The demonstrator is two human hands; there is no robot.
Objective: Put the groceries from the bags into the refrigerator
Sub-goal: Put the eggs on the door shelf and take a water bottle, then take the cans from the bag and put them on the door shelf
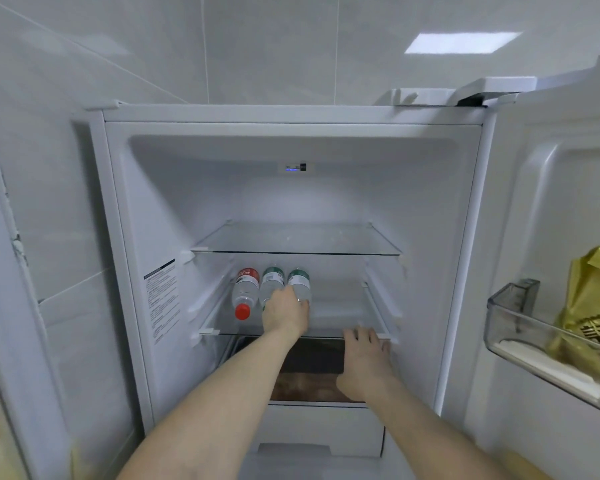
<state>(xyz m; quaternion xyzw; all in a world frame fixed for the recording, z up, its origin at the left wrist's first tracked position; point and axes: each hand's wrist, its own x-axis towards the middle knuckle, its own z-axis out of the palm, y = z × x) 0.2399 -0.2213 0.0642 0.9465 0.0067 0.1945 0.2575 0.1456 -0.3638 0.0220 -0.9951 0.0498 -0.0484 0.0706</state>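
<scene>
The white refrigerator [118,209] stands open in front of me. Three clear water bottles lie side by side on its lower glass shelf [347,317]: one with a red cap and label [246,292], and two with green labels [272,282] [299,280]. My left hand [286,315] rests over the necks of the two green-label bottles, fingers curled on the right one. My right hand [364,362] is spread flat against the front edge of that shelf, holding nothing.
The upper glass shelf [297,242] carries nothing. Below the hands sits a drawer [312,379] with a dark front. On the right, the open door's clear bin [510,327] holds a gold foil bag [589,306]. White tiled walls surround the refrigerator.
</scene>
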